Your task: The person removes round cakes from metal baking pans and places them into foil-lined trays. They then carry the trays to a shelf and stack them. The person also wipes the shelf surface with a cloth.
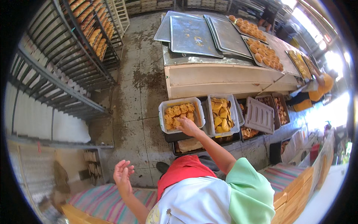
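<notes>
My right hand (188, 126) reaches into a white plastic bin (202, 113) of lumpy golden-orange baked pieces (179, 109). Its fingertips are down at the pieces at the bin's near side, and whether they grip one cannot be told. Right beside that stands a second clear plastic bin (237, 123), filled with yellow and brown pieces (223, 112) that look like cut bread or pastry. My left hand (123, 175) is raised to the left of my red garment (183, 170), palm up with fingers slightly curled, holding nothing.
A long table (195, 60) bears metal baking trays (193, 35) and trays of round buns (264, 53). Dark crates (250, 133) and a grey lid (260, 114) sit right of the bins. Metal racks (84, 64) stand left. A person in orange (321, 86) is at the far right.
</notes>
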Demonstrator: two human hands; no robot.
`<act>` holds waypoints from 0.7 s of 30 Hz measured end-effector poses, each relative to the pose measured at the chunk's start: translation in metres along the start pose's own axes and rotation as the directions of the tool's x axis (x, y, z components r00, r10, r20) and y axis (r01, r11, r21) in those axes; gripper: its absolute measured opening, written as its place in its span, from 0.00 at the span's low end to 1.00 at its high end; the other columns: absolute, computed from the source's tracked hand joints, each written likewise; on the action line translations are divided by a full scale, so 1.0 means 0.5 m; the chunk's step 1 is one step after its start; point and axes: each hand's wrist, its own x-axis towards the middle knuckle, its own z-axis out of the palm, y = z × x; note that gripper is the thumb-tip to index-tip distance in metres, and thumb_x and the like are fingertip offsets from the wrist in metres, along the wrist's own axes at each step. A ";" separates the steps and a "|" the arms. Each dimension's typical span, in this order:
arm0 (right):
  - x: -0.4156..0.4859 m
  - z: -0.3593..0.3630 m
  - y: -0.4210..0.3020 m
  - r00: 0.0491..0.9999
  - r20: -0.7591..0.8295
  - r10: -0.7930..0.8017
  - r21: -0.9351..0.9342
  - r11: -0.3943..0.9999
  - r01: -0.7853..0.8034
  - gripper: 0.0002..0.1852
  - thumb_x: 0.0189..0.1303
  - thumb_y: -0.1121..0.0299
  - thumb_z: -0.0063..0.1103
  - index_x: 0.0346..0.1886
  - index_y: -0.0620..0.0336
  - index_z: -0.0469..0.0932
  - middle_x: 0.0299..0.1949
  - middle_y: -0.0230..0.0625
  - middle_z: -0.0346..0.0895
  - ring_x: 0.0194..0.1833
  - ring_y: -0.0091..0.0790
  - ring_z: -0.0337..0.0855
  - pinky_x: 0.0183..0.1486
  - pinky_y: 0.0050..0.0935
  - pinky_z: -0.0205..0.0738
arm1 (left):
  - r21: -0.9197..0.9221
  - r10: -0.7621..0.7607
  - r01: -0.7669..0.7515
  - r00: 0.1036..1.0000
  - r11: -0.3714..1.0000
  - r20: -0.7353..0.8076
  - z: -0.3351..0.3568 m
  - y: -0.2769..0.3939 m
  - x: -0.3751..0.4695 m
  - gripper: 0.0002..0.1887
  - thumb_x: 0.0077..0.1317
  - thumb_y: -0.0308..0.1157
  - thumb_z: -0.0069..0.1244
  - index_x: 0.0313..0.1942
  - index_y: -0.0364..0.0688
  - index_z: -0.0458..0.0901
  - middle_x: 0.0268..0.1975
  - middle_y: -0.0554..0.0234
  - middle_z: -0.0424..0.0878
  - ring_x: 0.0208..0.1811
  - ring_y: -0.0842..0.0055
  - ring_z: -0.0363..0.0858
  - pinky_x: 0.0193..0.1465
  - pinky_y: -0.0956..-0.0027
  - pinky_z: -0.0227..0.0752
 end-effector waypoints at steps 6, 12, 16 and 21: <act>0.011 0.072 -0.083 0.980 0.002 0.201 0.007 0.979 -0.201 0.23 0.55 0.62 0.56 0.53 0.62 0.69 0.46 0.51 0.70 0.49 0.52 0.71 0.53 0.40 0.64 | 0.042 -0.066 0.056 0.959 0.998 0.276 -0.053 0.097 0.230 0.14 0.61 0.26 0.46 0.48 0.36 0.71 0.45 0.57 0.77 0.39 0.75 0.78 0.41 0.74 0.71; 0.115 0.144 -0.108 0.916 -0.138 0.377 0.039 0.926 -0.375 0.28 0.52 0.59 0.58 0.54 0.65 0.67 0.51 0.53 0.67 0.51 0.52 0.70 0.54 0.39 0.64 | 0.069 -0.077 0.049 0.859 0.996 0.506 -0.054 0.136 0.447 0.15 0.60 0.28 0.48 0.48 0.36 0.71 0.44 0.59 0.78 0.40 0.76 0.78 0.42 0.74 0.71; 0.277 0.158 -0.131 0.917 -0.053 0.396 0.049 0.918 -0.393 0.30 0.52 0.58 0.59 0.55 0.65 0.66 0.51 0.54 0.66 0.53 0.53 0.68 0.55 0.39 0.64 | 0.126 -0.132 0.078 0.843 0.989 0.522 -0.064 0.179 0.619 0.16 0.60 0.29 0.48 0.48 0.37 0.71 0.44 0.59 0.77 0.40 0.77 0.78 0.42 0.75 0.71; 0.530 0.115 -0.170 0.954 -0.052 0.296 0.064 0.954 -0.292 0.25 0.52 0.62 0.58 0.53 0.65 0.68 0.49 0.52 0.68 0.51 0.52 0.70 0.53 0.39 0.66 | 0.165 -0.190 0.120 0.832 0.979 0.521 -0.066 0.247 0.818 0.15 0.60 0.28 0.47 0.48 0.37 0.71 0.44 0.58 0.77 0.39 0.77 0.78 0.41 0.76 0.72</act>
